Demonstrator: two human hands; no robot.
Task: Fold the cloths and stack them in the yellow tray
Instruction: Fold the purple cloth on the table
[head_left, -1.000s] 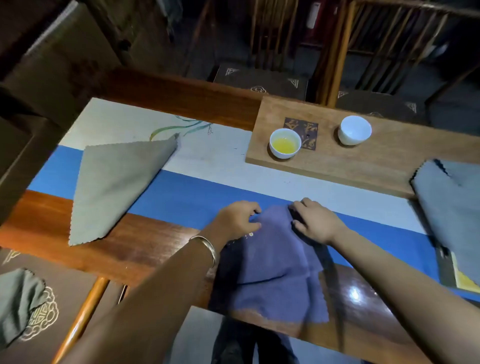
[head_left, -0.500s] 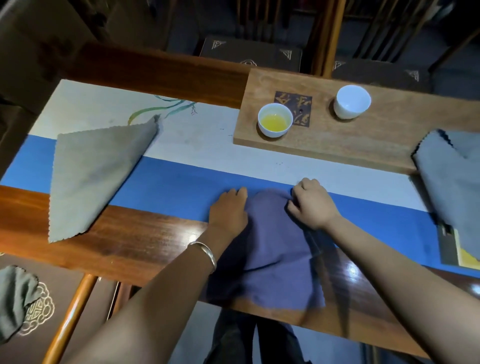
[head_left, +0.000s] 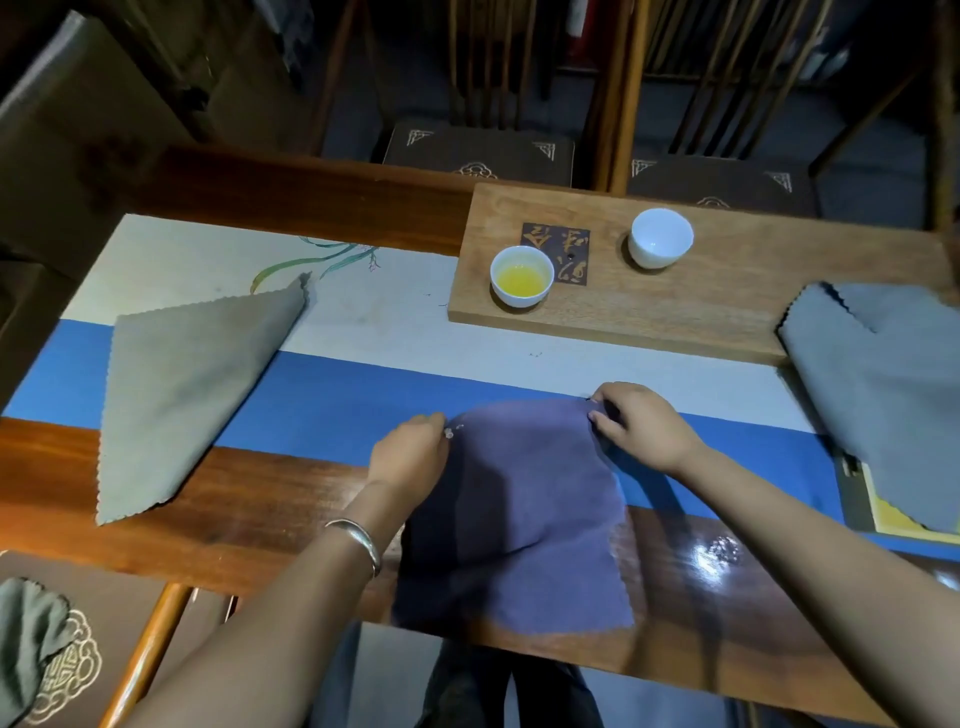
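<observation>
A purple cloth (head_left: 524, 509) lies in front of me, across the blue runner and the wooden table edge. My left hand (head_left: 413, 454) pinches its far left corner. Fingers of my right hand (head_left: 639, 428) pinch the far right corner. A tan cloth (head_left: 192, 384) lies folded in a triangle at the left. At the far right a grey cloth (head_left: 883, 395) drapes over the yellow tray (head_left: 893, 514), of which only a corner shows.
A wooden board (head_left: 737, 301) at the back holds a cup of yellow liquid (head_left: 521, 276) and an empty white cup (head_left: 661, 237). A crumpled green cloth (head_left: 26, 639) lies on the chair seat at the lower left. Chairs stand beyond the table.
Both hands moved apart from the middle of the purple cloth's far edge to its two far corners, spreading that edge wider.
</observation>
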